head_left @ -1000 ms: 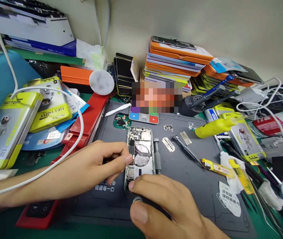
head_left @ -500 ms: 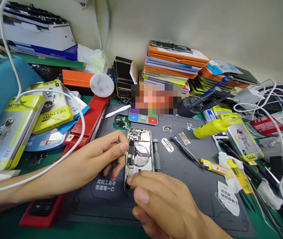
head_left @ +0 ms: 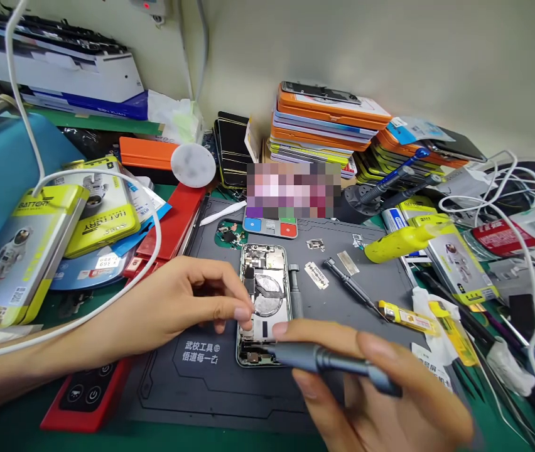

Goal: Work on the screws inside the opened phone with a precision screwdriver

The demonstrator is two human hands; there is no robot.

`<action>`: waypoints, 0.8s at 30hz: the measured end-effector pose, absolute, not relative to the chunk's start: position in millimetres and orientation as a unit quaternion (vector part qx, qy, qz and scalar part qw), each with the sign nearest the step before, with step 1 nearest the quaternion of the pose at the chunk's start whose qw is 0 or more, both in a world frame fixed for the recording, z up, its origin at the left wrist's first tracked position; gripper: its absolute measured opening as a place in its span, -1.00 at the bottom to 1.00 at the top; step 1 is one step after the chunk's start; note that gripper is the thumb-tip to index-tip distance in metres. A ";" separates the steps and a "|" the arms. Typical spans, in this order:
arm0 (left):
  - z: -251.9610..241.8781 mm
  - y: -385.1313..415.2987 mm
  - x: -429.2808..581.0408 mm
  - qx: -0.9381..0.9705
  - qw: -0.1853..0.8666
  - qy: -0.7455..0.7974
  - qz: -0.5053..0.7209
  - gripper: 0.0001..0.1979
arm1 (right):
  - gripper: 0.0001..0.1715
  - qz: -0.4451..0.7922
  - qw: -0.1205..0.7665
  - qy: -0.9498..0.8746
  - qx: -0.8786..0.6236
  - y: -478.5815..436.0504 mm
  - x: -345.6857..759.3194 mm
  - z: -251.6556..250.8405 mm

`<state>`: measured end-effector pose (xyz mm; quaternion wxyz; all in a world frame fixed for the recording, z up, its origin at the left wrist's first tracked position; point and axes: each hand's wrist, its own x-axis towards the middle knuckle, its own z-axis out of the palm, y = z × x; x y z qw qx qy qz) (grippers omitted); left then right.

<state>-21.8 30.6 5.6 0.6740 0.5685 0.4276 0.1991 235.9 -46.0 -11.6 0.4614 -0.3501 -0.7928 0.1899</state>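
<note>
An opened phone point(head_left: 274, 333) lies on the dark grey mat, its inner parts exposed, with a round dark coil patch in the middle. My left hand point(head_left: 196, 295) rests at the phone's left edge. Its thumb and forefinger are pinched over the dark board strip, and what is between them is hidden. In my right hand point(head_left: 366, 364) is a dark grey screwdriver point(head_left: 314, 359), held nearly level across the phone's lower end. Its tip points left over the bottom parts; I cannot tell whether it touches them.
Another screwdriver point(head_left: 350, 282), a razor blade point(head_left: 316, 275) and a grey tool point(head_left: 294, 292) lie right of the phone. A small green board point(head_left: 230, 233) sits behind. Battery boxes point(head_left: 27, 251) and a white cable point(head_left: 158, 238) crowd the left; a yellow bottle point(head_left: 392, 243) stands out right.
My right hand has moved right and turned, bringing the screwdriver into sight. My left hand's fingertips have shifted down along the phone's left side, and the phone's lower end is now uncovered.
</note>
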 end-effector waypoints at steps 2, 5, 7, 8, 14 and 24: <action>6.5 30.1 -21.2 0.582 0.666 0.432 0.178 -0.89 | 0.00 0.232 0.501 -0.756 -0.350 -45.0 236.0 -10.8; 6.1 29.9 -19.7 0.600 0.671 0.411 0.149 -0.87 | -0.07 0.288 0.523 -0.722 -0.351 -41.0 233.8 -10.5; 4.7 30.1 -18.7 0.608 0.678 0.388 0.142 -0.84 | -0.12 0.303 0.533 -0.707 -0.352 -39.2 232.1 -10.1; 3.8 30.2 -18.3 0.612 0.678 0.381 0.143 -0.84 | -0.15 0.308 0.542 -0.698 -0.354 -38.9 231.2 -9.7; 1.2 31.2 -18.9 0.629 0.667 0.367 0.155 -0.87 | -0.22 0.358 0.557 -0.658 -0.358 -41.8 226.1 -9.9; -0.3 31.7 -20.8 0.613 0.686 0.358 0.159 -0.86 | -0.18 0.411 0.548 -0.632 -0.363 -48.7 223.9 -16.4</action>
